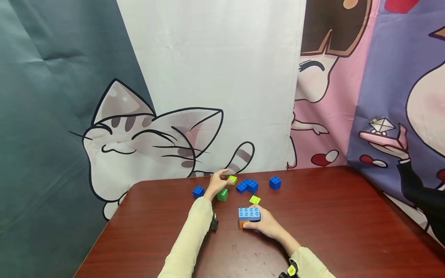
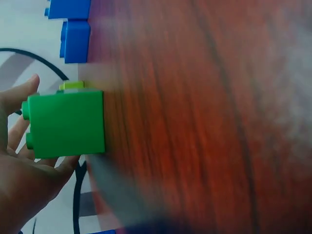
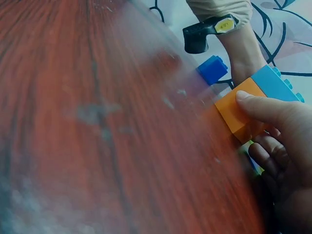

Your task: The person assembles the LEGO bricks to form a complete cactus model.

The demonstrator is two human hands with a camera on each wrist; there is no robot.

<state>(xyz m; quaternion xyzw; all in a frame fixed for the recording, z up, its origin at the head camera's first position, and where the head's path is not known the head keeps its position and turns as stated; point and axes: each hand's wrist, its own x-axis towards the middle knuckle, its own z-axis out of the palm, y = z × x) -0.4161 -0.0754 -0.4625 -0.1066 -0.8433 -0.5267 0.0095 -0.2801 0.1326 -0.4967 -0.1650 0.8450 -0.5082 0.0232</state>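
My right hand (image 1: 265, 224) grips a light blue brick (image 1: 248, 212) stacked on an orange brick (image 3: 239, 109). Its thumb lies along the orange brick's side in the right wrist view. My left hand (image 1: 216, 184) reaches to the far part of the table, thumb and fingers apart about a lime brick (image 1: 232, 179). Whether it touches that brick cannot be made out. Nearer than the hand stands a green brick (image 1: 222, 194), which hides part of the fingers and most of the lime brick (image 2: 73, 85) in the left wrist view.
Two blue bricks (image 1: 252, 186) sit close together right of the left hand. Another blue brick (image 1: 275, 182) stands farther right, and one more blue brick (image 1: 198, 192) lies left of the left wrist. A second lime brick (image 1: 255, 199) lies beyond the right hand on the brown table (image 1: 340, 224).
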